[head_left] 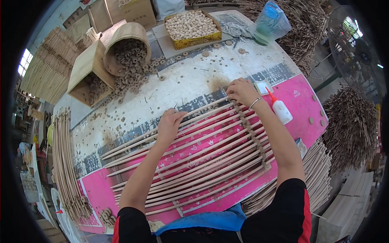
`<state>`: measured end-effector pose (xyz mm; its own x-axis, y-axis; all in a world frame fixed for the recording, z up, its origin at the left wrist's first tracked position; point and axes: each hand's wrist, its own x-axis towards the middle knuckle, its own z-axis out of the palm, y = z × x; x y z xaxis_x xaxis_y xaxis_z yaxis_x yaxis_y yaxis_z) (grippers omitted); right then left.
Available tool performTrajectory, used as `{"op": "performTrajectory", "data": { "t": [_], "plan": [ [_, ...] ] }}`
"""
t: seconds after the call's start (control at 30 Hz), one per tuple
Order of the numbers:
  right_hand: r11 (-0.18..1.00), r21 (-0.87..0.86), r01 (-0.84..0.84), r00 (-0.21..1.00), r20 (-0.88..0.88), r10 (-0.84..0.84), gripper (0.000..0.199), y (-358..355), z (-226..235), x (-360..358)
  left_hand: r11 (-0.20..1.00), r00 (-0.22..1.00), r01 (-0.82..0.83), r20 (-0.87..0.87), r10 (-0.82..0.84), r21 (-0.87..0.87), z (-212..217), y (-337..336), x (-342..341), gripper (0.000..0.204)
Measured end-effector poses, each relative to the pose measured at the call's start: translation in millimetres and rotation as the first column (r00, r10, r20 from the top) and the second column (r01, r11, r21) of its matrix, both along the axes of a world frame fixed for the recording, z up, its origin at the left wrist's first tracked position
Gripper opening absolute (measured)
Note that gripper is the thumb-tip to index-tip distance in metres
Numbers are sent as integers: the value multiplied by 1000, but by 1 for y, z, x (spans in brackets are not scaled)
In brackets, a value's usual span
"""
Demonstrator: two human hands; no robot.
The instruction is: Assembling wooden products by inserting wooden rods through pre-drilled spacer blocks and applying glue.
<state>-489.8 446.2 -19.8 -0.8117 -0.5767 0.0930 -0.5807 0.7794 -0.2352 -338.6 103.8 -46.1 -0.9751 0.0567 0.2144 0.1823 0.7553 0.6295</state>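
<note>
Spread on the bench (182,85), over a pink sheet (302,109): pale wooden rods (202,178), side by side, crossed near their right ends by a knobbly wooden strip (251,132). Grasping the farthest rod (206,107) with left hand (167,125), and its right end with right hand (243,91). To the right, a white bottle (282,112).

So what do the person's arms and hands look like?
The left hand and right hand are both ungloved. A thin, silvery bracelet circles the right wrist. The short sleeves are black, with red stripes along their outer sides.
</note>
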Motion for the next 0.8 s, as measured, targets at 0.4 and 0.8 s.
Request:
{"op": "performTrajectory", "data": {
  "t": [0.4, 0.8],
  "plan": [
    [974, -227, -22, 974, -224, -30, 45, 64, -12, -11, 976, 965, -121, -253, 73, -179, -37, 14, 7, 23],
    [892, -69, 447, 891, 123, -437, 80, 240, -36, 39, 955, 956, -216, -245, 164, -203, -29, 12, 56, 46]
  ]
}}
